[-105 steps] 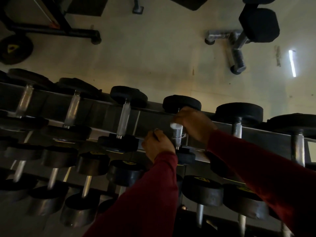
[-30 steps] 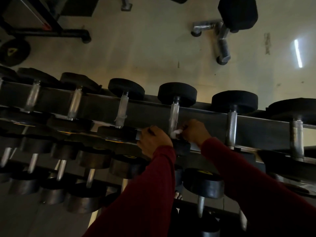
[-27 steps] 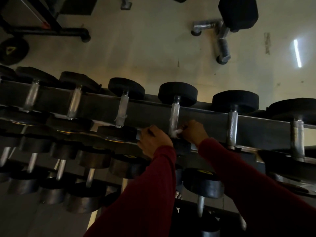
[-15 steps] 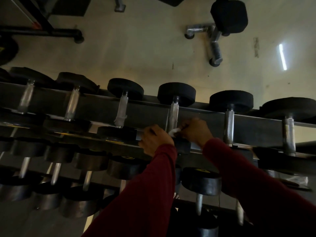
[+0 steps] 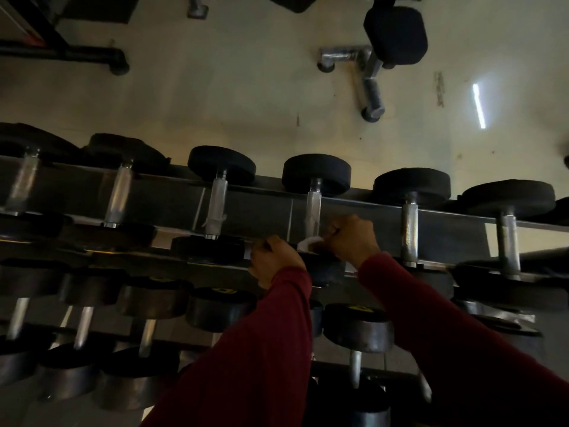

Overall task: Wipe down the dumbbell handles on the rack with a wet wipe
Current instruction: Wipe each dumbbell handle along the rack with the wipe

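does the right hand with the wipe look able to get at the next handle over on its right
Probably yes. The right hand holds the wipe low on the current handle; the next handle stands bare beside it on the top tier, with nothing between.

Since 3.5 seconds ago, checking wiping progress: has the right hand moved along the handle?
Yes. The right hand slid with the wipe down the handle, from near its far head to the near end.

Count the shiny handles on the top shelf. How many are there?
6, left to right: first handle, second handle, third handle, fourth handle by the right hand and its wipe, fifth handle, sixth handle. Another may hide past the right edge.
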Demonstrator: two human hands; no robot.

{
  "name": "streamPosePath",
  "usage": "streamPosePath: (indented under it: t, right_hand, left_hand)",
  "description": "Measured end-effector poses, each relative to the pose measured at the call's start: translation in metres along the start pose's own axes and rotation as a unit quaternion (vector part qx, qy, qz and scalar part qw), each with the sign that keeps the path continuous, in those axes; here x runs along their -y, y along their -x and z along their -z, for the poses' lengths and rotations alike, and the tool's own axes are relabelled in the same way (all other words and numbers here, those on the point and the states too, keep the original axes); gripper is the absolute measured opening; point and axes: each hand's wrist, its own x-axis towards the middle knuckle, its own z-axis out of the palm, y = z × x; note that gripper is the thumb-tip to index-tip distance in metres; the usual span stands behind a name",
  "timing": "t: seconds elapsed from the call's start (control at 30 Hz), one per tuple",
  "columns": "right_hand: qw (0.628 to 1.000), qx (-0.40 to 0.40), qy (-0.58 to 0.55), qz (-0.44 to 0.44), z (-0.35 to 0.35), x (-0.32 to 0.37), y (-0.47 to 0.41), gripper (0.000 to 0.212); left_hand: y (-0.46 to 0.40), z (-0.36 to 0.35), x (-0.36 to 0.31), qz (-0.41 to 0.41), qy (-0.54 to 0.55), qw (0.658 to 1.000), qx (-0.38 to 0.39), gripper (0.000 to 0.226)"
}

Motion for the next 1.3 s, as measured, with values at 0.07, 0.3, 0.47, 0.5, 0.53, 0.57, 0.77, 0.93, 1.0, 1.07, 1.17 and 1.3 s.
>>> streamPosePath:
  t: [0.07, 0.3, 0.47, 0.5, 0.53, 0.57, 0.77, 0.93, 1.0, 1.07, 1.17, 1.3]
  right_hand:
    - [1.000, -0.005, 0.005, -0.008, 0.002, -0.002, 0.000, 0.027]
    - [0.998, -0.056, 0.010, 0.004, -0.022, 0.032, -0.009, 0.024]
    - [1.000, -0.006, 0.003, 0.005, -0.006, 0.012, -0.007, 0.026]
    - [1.000, -0.003, 0.011, 0.003, -0.005, 0.008, -0.008, 0.029]
    - [1.000, 0.002, 0.018, 0.001, -0.006, 0.008, -0.009, 0.029]
    - [1.000, 0.002, 0.020, 0.002, -0.009, 0.011, -0.010, 0.027]
    - [0.998, -0.055, -0.010, 0.014, -0.027, 0.031, -0.013, 0.019]
    - [0.993, -0.089, -0.073, 0.028, -0.019, 0.000, -0.006, 0.031]
    - [0.976, -0.170, -0.134, 0.024, -0.023, 0.000, -0.006, 0.031]
    - [0.954, -0.235, -0.188, 0.002, -0.023, 0.011, -0.013, 0.033]
    - [0.917, -0.272, -0.283, -0.073, -0.014, 0.027, -0.031, 0.031]
    - [0.853, -0.274, -0.413, -0.166, -0.007, 0.030, -0.045, 0.018]
  left_hand:
    - [-0.001, -0.001, 0.001, 0.001, -0.013, 1.000, 0.006, 0.037]
    - [-0.006, -0.003, 0.002, 0.011, -0.028, 1.000, 0.005, 0.033]
    - [-0.005, -0.003, 0.005, -0.006, -0.032, 0.999, 0.013, 0.040]
    - [-0.006, -0.003, 0.006, -0.012, -0.034, 0.999, 0.015, 0.040]
    - [-0.007, -0.003, 0.007, -0.017, -0.039, 0.999, 0.017, 0.039]
    - [-0.008, -0.003, 0.008, -0.020, -0.040, 0.999, 0.017, 0.037]
    - [-0.006, -0.001, 0.004, -0.006, -0.041, 0.999, 0.016, 0.038]
    - [-0.004, -0.002, 0.005, -0.003, -0.027, 1.000, 0.009, 0.038]
    - [-0.004, -0.001, 0.003, 0.002, -0.020, 1.000, 0.006, 0.034]
    - [-0.002, 0.000, 0.002, 0.001, -0.015, 1.000, 0.004, 0.032]
    - [-0.001, 0.000, 0.001, 0.000, -0.013, 1.000, -0.001, 0.033]
    - [-0.001, 0.000, 0.001, 0.000, -0.012, 1.000, -0.005, 0.035]
